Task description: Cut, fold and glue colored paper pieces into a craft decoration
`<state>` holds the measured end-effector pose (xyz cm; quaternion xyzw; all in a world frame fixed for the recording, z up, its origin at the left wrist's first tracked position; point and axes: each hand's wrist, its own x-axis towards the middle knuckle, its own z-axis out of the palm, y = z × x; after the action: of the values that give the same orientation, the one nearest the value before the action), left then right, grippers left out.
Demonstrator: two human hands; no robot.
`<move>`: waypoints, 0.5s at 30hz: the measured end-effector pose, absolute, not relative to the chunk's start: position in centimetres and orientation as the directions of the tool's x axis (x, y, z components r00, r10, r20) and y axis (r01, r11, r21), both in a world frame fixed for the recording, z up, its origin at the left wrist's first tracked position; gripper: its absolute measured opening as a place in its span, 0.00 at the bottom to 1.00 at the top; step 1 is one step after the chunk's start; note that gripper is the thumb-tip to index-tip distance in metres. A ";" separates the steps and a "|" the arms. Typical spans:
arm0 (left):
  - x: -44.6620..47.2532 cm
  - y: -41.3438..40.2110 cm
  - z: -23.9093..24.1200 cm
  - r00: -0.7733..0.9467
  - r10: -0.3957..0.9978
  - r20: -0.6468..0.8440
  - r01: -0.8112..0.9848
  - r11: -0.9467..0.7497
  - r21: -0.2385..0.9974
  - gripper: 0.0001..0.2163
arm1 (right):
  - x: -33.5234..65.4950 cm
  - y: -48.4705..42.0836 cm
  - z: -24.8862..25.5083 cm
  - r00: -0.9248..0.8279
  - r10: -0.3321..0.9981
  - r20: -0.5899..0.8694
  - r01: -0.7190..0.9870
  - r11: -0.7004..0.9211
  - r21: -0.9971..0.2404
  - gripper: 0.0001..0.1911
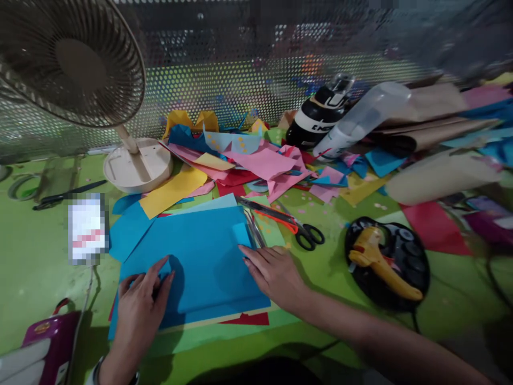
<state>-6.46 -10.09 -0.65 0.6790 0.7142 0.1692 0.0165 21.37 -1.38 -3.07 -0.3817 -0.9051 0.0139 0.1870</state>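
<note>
A stack of blue paper sheets [204, 240] lies in front of me over green and red sheets. My left hand [140, 305] is over the stack's left part, thumb and forefinger closed around a small piece of blue paper [165, 266] that partly shows between them. On the stack's right edge rests my right hand [276, 275], its fingers stretched out. Its fingertips touch the lower end of a small lighter blue paper piece [241, 235]. Beyond that hand lie scissors [306, 232] with black handles and an orange cutter knife [276, 215].
A yellow glue gun [380, 262] rests on a black round base [414, 278] at right. Coloured paper scraps [260, 160] pile up behind, near a black bottle [310, 125] and a clear bottle [363, 117]. At left stand a fan [138, 166] and a cabled phone-like device [86, 227].
</note>
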 end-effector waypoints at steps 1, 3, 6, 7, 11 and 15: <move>-6.5 -10.1 -0.7 -0.073 0.975 0.210 0.967 0.017 0.255 0.18 | 21.4 -1.4 -3.1 -0.639 0.698 0.323 0.690 0.706 -0.161 0.16; -6.7 -10.0 -0.8 -0.062 0.974 0.218 0.972 0.010 0.233 0.19 | 21.3 -1.3 -3.2 -0.640 0.702 0.313 0.696 0.702 -0.150 0.16; -6.8 -9.9 -0.9 -0.055 0.976 0.209 0.976 0.009 0.219 0.20 | 21.2 -1.3 -3.3 -0.633 0.713 0.302 0.705 0.692 -0.155 0.16; -6.8 -9.9 -0.9 -0.058 0.978 0.201 0.975 0.013 0.220 0.20 | 21.2 -1.2 -3.2 -0.626 0.719 0.301 0.710 0.686 -0.163 0.15; -7.0 -9.7 -1.0 -0.084 0.982 0.168 0.969 0.042 0.242 0.21 | 21.2 -1.0 -2.8 -0.589 0.765 0.260 0.737 0.641 -0.216 0.14; -7.1 -9.6 -0.9 -0.086 0.984 0.154 0.965 0.044 0.259 0.22 | 21.3 -0.9 -2.6 -0.572 0.792 0.212 0.753 0.610 -0.245 0.14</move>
<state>-7.05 -9.56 -0.87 0.6752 0.7217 0.1487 0.0325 21.28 -0.90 -2.62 -0.4369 -0.8844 0.0638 0.1515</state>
